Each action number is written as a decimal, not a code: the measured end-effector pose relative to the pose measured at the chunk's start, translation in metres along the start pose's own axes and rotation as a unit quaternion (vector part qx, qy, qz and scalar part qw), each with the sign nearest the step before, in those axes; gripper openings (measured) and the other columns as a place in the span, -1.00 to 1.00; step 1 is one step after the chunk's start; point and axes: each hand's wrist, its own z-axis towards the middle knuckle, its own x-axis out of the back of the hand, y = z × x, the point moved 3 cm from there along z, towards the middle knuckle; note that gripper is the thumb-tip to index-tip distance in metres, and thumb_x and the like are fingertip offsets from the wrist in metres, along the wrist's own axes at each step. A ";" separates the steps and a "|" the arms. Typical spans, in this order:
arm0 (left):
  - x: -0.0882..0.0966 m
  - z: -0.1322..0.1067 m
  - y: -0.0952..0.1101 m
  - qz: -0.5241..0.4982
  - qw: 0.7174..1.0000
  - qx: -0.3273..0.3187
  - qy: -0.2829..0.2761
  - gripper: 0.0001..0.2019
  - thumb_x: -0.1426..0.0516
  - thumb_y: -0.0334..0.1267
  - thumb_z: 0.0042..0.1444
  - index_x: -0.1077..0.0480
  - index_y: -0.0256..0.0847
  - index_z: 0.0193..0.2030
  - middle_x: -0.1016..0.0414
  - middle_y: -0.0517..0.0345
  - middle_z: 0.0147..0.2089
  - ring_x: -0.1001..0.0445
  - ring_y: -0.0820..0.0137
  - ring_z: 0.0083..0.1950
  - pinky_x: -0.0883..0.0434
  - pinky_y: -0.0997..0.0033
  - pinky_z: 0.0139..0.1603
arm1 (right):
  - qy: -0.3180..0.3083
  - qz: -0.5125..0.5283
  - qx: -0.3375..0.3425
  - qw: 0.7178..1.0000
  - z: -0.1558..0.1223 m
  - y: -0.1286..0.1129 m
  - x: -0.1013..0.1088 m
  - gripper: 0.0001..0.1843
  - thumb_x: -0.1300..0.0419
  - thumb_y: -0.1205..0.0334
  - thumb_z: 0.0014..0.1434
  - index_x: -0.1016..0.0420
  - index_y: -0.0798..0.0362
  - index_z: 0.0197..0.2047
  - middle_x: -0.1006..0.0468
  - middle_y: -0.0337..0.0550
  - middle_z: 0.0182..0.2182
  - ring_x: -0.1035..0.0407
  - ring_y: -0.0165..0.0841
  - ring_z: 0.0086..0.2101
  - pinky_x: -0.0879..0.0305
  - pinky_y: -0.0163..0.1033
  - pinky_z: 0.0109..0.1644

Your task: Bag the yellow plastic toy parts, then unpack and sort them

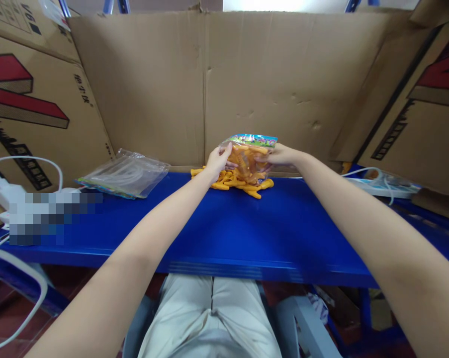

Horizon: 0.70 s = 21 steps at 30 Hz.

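Observation:
A clear plastic bag [248, 161] with a bright printed header strip is held up between my two hands over the blue table. Orange-yellow carrot-shaped pieces show through its film. My left hand [220, 160] pinches the bag's left edge near the top, thumb on the front. At the opposite side my right hand [278, 156] grips the bag, its fingers partly behind the film. Below and around the bag lies a loose heap of orange-yellow pieces [251, 189] on the table, partly hidden by the bag and my left hand.
A stack of flat clear bags [129, 174] lies on the left of the blue table [224, 233]. Cardboard [142, 84] walls the back and sides. A white charger with a cable [26, 159] stands far left; a power strip [386, 189] sits at right.

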 end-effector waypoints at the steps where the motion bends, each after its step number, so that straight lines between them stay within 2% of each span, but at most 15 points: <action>1: 0.001 0.002 0.001 -0.002 1.000 -0.002 0.012 -0.73 -0.02 -0.08 0.26 -0.30 -0.16 -0.01 -0.47 0.01 -0.02 -0.57 0.40 -0.31 -0.48 0.41 -0.28 | -0.022 0.007 -0.026 0.999 -0.001 -0.006 -0.002 -0.73 -0.44 0.20 -0.16 -0.60 0.05 -0.32 -0.60 -0.16 -0.44 -0.50 -0.31 -0.45 -0.51 -0.18 -0.31; 3: 0.004 0.005 0.004 -0.010 0.999 -0.010 0.031 -0.76 0.05 -0.12 0.30 -0.30 -0.13 0.00 -0.48 0.05 -0.04 -0.57 0.44 -0.33 -0.49 0.44 -0.29 | -0.034 0.020 -0.052 0.998 -0.004 -0.017 -0.006 -0.68 -0.42 0.18 -0.11 -0.59 0.05 -0.23 -0.61 -0.11 -0.36 -0.52 -0.30 -0.40 -0.51 -0.17 -0.27; 8: 0.017 0.014 0.015 -0.030 0.998 -0.022 0.048 -0.82 0.07 -0.19 0.31 -0.31 -0.10 -0.06 -0.47 0.13 -0.08 -0.56 0.51 -0.35 -0.48 0.51 -0.32 | 0.006 0.031 -0.004 0.999 -0.003 -0.037 -0.016 -0.54 -0.40 0.09 -0.06 -0.54 0.03 -0.07 -0.60 -0.08 -0.20 -0.52 -0.27 -0.28 -0.50 -0.15 -0.17; 13: 0.032 0.026 0.027 -0.035 0.993 -0.022 0.107 -0.86 0.04 -0.30 0.25 -0.33 -0.14 -0.16 -0.43 0.14 -0.08 -0.56 0.52 -0.37 -0.47 0.53 -0.35 | 0.091 0.071 0.042 0.992 0.019 -0.035 -0.023 -0.54 -0.32 0.03 0.03 -0.50 0.13 -0.06 -0.53 0.03 -0.13 -0.54 -0.23 -0.31 -0.52 -0.13 -0.26; 17: 0.040 0.035 0.035 -0.059 0.989 -0.042 0.127 -0.92 -0.03 -0.28 0.19 -0.33 -0.12 -0.21 -0.42 0.15 -0.09 -0.58 0.43 -0.23 -0.47 0.49 -0.25 | 0.122 0.082 0.103 0.984 0.050 -0.037 -0.027 -0.66 -0.28 0.08 0.06 -0.51 0.15 -0.16 -0.52 0.01 -0.22 -0.53 -0.22 -0.33 -0.52 -0.06 -0.27; 21: 0.048 0.040 0.047 -0.066 0.987 -0.078 0.120 -0.95 -0.12 -0.25 0.14 -0.32 -0.09 -0.25 -0.43 0.18 -0.03 -0.51 0.37 -0.02 -0.42 0.35 -0.04 | 0.156 0.045 0.141 0.977 0.068 -0.051 -0.030 -0.69 -0.25 0.08 0.09 -0.51 0.10 -0.16 -0.53 0.00 -0.20 -0.48 -0.15 -0.14 -0.44 0.05 -0.08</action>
